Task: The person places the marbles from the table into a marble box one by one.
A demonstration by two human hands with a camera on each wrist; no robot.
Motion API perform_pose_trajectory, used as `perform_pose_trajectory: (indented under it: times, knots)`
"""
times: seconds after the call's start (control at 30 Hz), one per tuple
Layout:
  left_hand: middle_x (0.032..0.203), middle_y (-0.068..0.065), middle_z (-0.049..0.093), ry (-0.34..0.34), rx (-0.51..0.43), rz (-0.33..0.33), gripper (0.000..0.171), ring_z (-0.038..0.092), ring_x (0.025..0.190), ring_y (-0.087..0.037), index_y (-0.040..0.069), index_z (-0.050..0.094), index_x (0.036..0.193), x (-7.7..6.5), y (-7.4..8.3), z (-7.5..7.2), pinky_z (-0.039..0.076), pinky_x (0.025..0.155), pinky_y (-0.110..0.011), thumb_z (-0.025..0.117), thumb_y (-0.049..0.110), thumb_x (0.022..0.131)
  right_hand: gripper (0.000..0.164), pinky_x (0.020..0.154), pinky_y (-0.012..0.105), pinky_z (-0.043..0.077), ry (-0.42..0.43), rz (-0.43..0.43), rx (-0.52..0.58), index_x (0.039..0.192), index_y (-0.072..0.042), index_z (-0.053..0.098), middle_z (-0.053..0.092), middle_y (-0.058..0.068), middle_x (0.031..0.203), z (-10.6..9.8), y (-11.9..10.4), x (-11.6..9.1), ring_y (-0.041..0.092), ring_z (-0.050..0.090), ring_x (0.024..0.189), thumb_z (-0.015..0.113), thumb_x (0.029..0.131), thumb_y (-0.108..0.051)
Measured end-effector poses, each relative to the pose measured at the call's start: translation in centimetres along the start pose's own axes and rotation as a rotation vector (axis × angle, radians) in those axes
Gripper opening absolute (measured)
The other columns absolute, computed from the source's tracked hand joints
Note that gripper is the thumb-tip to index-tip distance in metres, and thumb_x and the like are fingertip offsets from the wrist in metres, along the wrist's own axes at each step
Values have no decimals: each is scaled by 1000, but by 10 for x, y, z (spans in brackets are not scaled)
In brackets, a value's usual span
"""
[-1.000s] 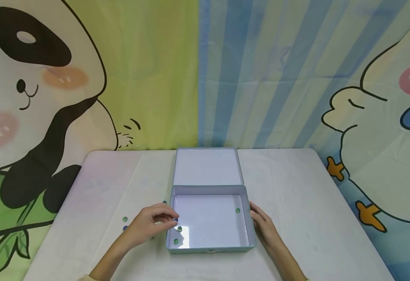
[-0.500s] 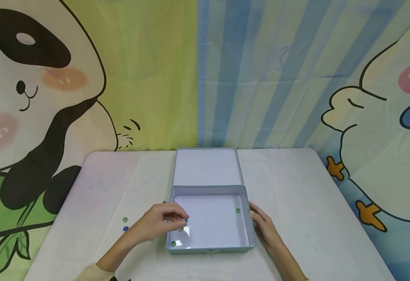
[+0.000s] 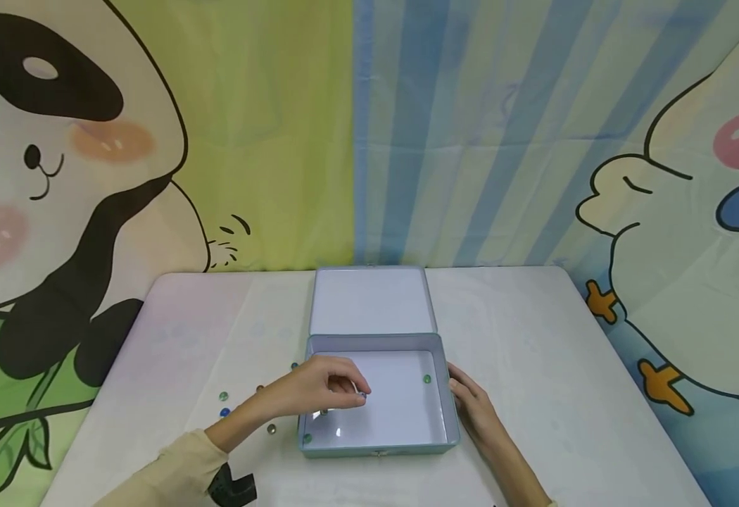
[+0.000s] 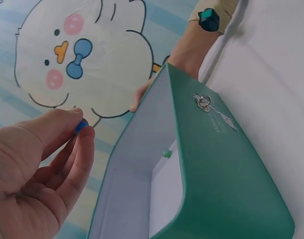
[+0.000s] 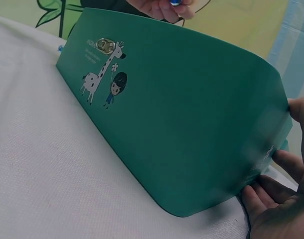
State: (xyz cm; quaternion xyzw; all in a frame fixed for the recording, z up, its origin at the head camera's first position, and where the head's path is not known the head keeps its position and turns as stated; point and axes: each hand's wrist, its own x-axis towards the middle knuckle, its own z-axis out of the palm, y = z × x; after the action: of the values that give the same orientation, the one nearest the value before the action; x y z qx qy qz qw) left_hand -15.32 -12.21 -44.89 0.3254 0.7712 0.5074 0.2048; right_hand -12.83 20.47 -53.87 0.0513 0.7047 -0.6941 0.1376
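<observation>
Over the inside of a green tin box (image 3: pixel 379 451), my left hand (image 3: pixel 326 386) pinches a blue marble (image 4: pixel 81 126) between thumb and fingertips. The box's hinged lid (image 3: pixel 372 299) stands back, showing a white inner face. Inside lie a green marble (image 3: pixel 427 379) near the right wall and another green marble (image 3: pixel 308 438) at the front left corner. A third marble (image 3: pixel 324 412) is partly covered by the left hand. My right hand (image 3: pixel 474 408) rests against the box's outer right side, its thumb (image 5: pixel 299 109) and fingers touching the wall.
Left of the box, several loose marbles lie on the white tabletop (image 3: pixel 534 338), among them a green marble (image 3: pixel 224 396), a blue marble (image 3: pixel 225 412) and a clear marble (image 3: pixel 271 428). A cartoon-printed curtain (image 3: pixel 281 127) hangs behind.
My left hand has moved right, from the box's left edge to over its inside, still pinching the blue marble. The front left green marble has rolled slightly left. My right hand stays put.
</observation>
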Motion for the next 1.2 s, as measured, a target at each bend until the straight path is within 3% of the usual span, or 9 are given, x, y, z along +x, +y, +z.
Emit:
perform_pose_trajectory:
  times: [0.1,0.3,0.47,0.63,0.77,0.9,0.97,1.13,1.2]
  knots:
    - [93,7,68,-25,51,-20,9,66,80,-3,26,72,98,8,-3,0,56,70,-22,71,28,88,57,117,32,26,5,0,-12,148,-2,34,31,17,157,1,0,0,33,22,149,48,100,-28]
    - [96,7,70,-96,76,-98,12,65,83,-2,21,73,99,31,-10,-8,55,75,-21,70,26,89,57,95,4,34,9,-7,11,148,-1,35,31,18,156,2,2,0,35,23,148,49,99,-27]
    - [98,5,73,-144,78,-127,17,66,83,-4,13,73,102,54,-12,-8,54,73,-21,70,24,89,56,94,4,34,18,-1,18,147,-1,36,33,17,156,2,2,-2,34,24,147,49,99,-26]
    - [95,6,73,-190,78,-176,20,66,81,-4,10,73,104,78,-14,3,53,72,-20,71,22,88,57,95,6,33,10,-4,10,148,-2,36,32,16,156,2,1,-2,34,23,148,49,99,-28]
    - [91,1,74,-232,74,-174,18,64,74,-3,7,74,101,97,-20,20,51,66,-17,71,17,87,55,95,6,35,18,-6,15,147,-3,37,35,16,155,1,1,-1,32,27,146,50,99,-27]
    - [89,-3,74,-247,132,-153,13,61,70,0,7,75,97,111,-23,34,48,62,-14,72,14,86,54,96,8,38,10,-15,38,147,-2,38,36,17,154,0,2,0,11,43,133,49,99,-24]
    - [89,-4,75,-239,186,-136,11,60,70,0,7,75,95,117,-26,39,48,62,-13,72,12,85,54,96,9,39,5,-19,41,146,-1,38,36,18,154,0,3,1,9,44,130,49,99,-24]
    - [86,-2,74,-194,315,-115,8,57,70,4,7,75,90,129,-36,44,48,64,-10,72,8,83,54,95,7,38,-3,-22,49,147,-1,37,34,18,155,0,3,1,31,29,143,49,99,-23]
    - [83,-1,74,-185,345,-109,7,55,69,4,7,75,88,132,-41,46,47,64,-10,72,6,81,54,95,6,36,2,-20,46,147,0,37,34,18,155,0,3,1,33,26,145,49,99,-23]
